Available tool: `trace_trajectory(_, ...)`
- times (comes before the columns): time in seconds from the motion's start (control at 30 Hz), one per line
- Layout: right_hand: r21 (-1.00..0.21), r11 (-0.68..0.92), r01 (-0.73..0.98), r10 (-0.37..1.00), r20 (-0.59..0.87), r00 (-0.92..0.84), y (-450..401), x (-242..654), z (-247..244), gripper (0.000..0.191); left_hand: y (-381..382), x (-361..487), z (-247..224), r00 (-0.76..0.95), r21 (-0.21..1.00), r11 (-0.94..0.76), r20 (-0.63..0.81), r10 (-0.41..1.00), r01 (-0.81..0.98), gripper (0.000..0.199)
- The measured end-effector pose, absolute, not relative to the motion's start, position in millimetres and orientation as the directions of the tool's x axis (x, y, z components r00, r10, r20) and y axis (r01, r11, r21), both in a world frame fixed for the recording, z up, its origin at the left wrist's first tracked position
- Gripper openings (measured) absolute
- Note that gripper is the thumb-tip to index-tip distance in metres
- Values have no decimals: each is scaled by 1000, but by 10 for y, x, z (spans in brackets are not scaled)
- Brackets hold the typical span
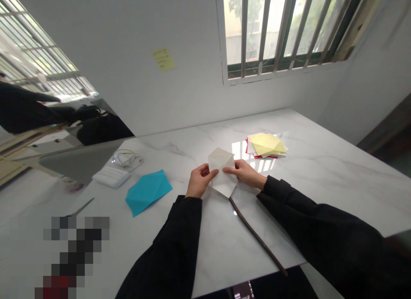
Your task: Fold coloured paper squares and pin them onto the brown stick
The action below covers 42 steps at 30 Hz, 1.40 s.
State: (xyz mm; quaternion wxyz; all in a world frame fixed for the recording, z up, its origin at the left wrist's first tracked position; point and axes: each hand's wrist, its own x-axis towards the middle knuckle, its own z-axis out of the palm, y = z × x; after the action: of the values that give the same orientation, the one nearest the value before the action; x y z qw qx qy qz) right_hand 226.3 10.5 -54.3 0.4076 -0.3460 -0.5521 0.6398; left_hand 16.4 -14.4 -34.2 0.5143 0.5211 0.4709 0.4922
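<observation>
A folded white sheet of paper (pixel 222 159) is held up over the middle of the table by both hands. My left hand (pixel 201 179) pinches its left edge, thumb on the near face and fingers behind. On the opposite edge, my right hand (pixel 247 172) grips the paper in the same way. A thin dark brown stick (pixel 258 239) lies on the table, running from the paper's bottom corner to the front edge. Whether it touches the paper cannot be told.
A folded blue paper (pixel 148 192) lies at the left, near a white packet (pixel 111 176) and a coiled white cable (pixel 128 158). Folded papers, yellow on top (pixel 268 144), are stacked at back right. Behind the marble table (pixel 337 162) are a wall note (pixel 163 59) and a barred window.
</observation>
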Motion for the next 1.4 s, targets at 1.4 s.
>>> trace_trajectory(1.4,-894,-207,-396,950,-87,-299,212,2306,-536,26,-189,234,-282,106,980,-136,121,987,144,39)
